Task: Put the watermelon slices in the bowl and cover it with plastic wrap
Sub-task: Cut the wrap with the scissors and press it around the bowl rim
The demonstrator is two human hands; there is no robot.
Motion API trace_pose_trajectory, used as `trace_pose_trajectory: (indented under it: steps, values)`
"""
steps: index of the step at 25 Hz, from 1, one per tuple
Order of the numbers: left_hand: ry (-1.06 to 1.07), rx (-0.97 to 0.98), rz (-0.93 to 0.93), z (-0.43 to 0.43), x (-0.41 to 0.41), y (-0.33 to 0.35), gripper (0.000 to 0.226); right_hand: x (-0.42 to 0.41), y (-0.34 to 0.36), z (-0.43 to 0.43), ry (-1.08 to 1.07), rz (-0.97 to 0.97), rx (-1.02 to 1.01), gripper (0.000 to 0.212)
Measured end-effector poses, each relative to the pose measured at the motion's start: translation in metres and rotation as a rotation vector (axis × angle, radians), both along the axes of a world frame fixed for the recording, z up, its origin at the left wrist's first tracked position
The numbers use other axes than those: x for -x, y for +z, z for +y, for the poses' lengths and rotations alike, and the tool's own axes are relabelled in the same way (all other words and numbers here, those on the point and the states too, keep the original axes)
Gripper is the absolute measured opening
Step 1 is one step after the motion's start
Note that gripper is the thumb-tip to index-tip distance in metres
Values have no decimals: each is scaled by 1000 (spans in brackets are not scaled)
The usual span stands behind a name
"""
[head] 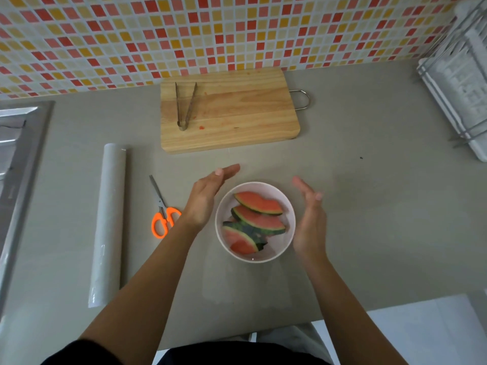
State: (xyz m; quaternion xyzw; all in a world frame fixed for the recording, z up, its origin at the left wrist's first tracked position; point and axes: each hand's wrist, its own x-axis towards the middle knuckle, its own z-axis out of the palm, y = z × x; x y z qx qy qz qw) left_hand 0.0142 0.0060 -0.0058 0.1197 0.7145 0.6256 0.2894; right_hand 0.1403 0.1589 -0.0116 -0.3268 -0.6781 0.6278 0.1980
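Note:
A white bowl (288, 206) stands on the grey counter and holds three watermelon slices (259, 204) with green rind. A faint clear sheet of plastic wrap (237, 283) seems to lie over the bowl and spread onto the counter around it. My left hand (204, 200) is flat and open beside the bowl's left rim. My right hand (311, 225) is flat and open beside its right rim. Neither hand holds anything. The roll of plastic wrap (108, 222) lies lengthwise on the counter at the left.
Orange-handled scissors (163, 212) lie between the roll and the bowl. A wooden cutting board (237, 111) with metal tongs (185, 106) sits behind, against the tiled wall. A steel sink (18, 164) is at the left, a dish rack (458, 83) at the right.

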Motion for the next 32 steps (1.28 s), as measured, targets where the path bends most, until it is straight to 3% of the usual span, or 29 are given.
trace_pose_trajectory:
  steps: [3,6,10,23,25,28,30,32]
  values:
    - [-138,-125,-121,11,-6,3,51,-3,-7,-14,142,34,74,88]
    - [-107,-97,-204,19,-8,3,61,7,-12,-14,125,-6,65,71]
    - [-41,-45,-283,23,-9,-1,54,13,-14,-6,134,-52,179,58]
    - [-80,66,-251,20,-11,-5,62,25,-11,12,262,-280,112,86]
    - [-43,73,-245,21,-13,-6,63,27,-12,12,250,-241,224,83]
    - [-2,115,-273,23,-12,-7,65,25,-11,9,217,-110,597,77]
    - [28,210,-222,25,-11,-5,65,24,-10,8,236,-112,634,78]
    - [87,329,-109,26,-19,-3,65,26,-11,11,177,-129,503,75]
